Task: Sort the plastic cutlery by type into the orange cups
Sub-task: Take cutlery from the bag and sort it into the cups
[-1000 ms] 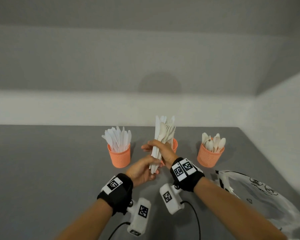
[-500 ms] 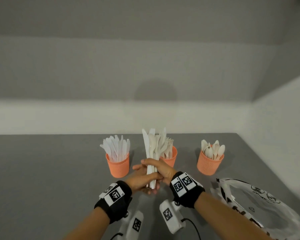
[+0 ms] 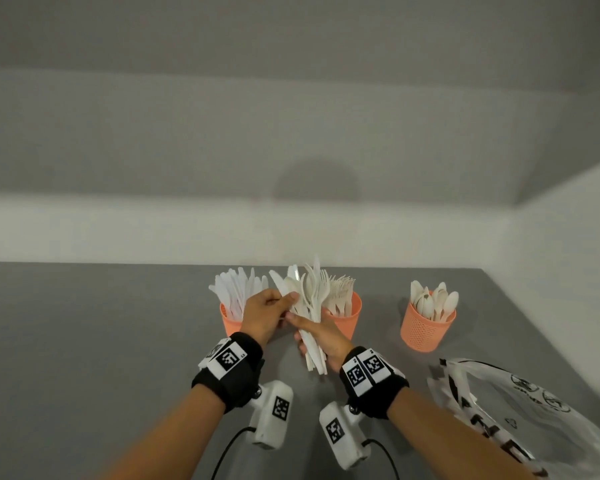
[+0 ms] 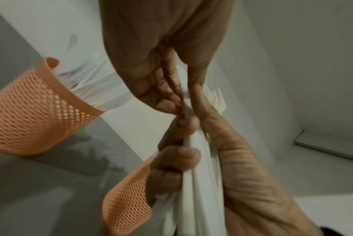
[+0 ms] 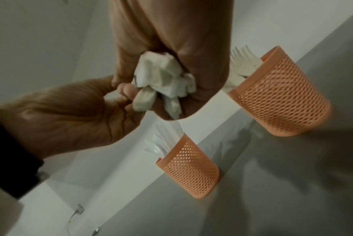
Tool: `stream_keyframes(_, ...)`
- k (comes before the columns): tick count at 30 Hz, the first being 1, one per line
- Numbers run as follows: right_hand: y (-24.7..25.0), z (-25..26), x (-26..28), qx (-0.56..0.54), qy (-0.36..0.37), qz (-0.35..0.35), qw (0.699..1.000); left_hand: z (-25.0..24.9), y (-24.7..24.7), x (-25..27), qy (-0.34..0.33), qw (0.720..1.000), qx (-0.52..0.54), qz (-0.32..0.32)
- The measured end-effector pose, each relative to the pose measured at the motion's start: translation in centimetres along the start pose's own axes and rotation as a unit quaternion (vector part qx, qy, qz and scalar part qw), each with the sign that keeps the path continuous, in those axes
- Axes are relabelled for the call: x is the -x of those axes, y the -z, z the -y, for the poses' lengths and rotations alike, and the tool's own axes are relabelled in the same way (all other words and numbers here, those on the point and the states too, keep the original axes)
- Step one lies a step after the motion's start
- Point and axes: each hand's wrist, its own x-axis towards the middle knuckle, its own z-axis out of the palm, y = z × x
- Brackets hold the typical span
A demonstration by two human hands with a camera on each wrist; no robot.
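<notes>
My right hand [image 3: 321,336] grips a bundle of mixed white plastic cutlery [image 3: 309,303] by the handles, fanned upward and tilted left. The handle ends [image 5: 163,79] stick out of its fist. My left hand [image 3: 284,301] pinches one white piece [image 4: 183,102] near the top of the bundle, thumb on its front. Three orange mesh cups stand behind. The left cup [image 3: 229,318] holds knives, the middle cup [image 3: 345,318] forks, the right cup [image 3: 426,329] spoons. Both hands hover between the knife cup [image 4: 30,119] and the fork cup [image 5: 282,99].
A crumpled clear plastic bag [image 3: 520,410] with black print lies on the grey table [image 3: 101,341] at the right, near the side wall. White walls bound the table at the back and right.
My left hand has left the handles below the right hand and moved up to pinch the bundle's top. The bundle has fanned out and tilted left.
</notes>
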Motion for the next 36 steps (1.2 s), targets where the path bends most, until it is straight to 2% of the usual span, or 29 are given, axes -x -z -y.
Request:
stream_keyframes(4,0.7,-0.1,0.2,-0.013,-0.001,-0.011,1.000,0.0,-0.1,-0.5,-0.002,0.998,0.051,-0.035)
stream_keyframes(11,1.8,-0.5,1.0,-0.014,-0.064,-0.019,0.998,-1.8,0.4,-1.4,-0.026,0.986,0.130,-0.101)
stream_keyframes(14,2.4,-0.4,1.5,-0.047,-0.093,-0.001,0.995,-1.8,0.8,-2.2,-0.004,0.996,0.064,-0.064)
stream_keyframes(19,2.6,-0.4,1.9,-0.076,-0.107,0.072,0.989,-1.3,0.2,-1.5,0.040,0.997,-0.023,0.066)
stream_keyframes(22,2.6,-0.6,2.0,-0.073,-0.112,0.079,0.988,-1.3,-0.5,-1.2,0.043,0.996,-0.019,0.082)
stream_keyframes(24,2.6,-0.6,1.9,-0.072,-0.112,0.067,0.989,-1.2,-0.7,-1.2,0.015,0.997,-0.034,0.063)
stream_keyframes(27,2.5,-0.3,2.0,-0.065,-0.087,0.032,0.994,-0.8,-1.1,-2.0,-0.047,0.995,-0.093,-0.004)
stream_keyframes(30,2.3,-0.2,1.9,-0.061,-0.066,-0.001,0.996,-0.6,-1.4,-2.4,-0.067,0.993,-0.075,-0.059)
stream_keyframes(34,2.3,-0.3,1.6,-0.084,-0.072,-0.038,0.993,-0.2,-1.8,-2.5,-0.072,0.993,-0.050,-0.076)
stream_keyframes(36,2.4,-0.3,1.4,-0.072,-0.071,-0.047,0.994,0.2,-1.9,-2.5,-0.064,0.995,-0.045,-0.062)
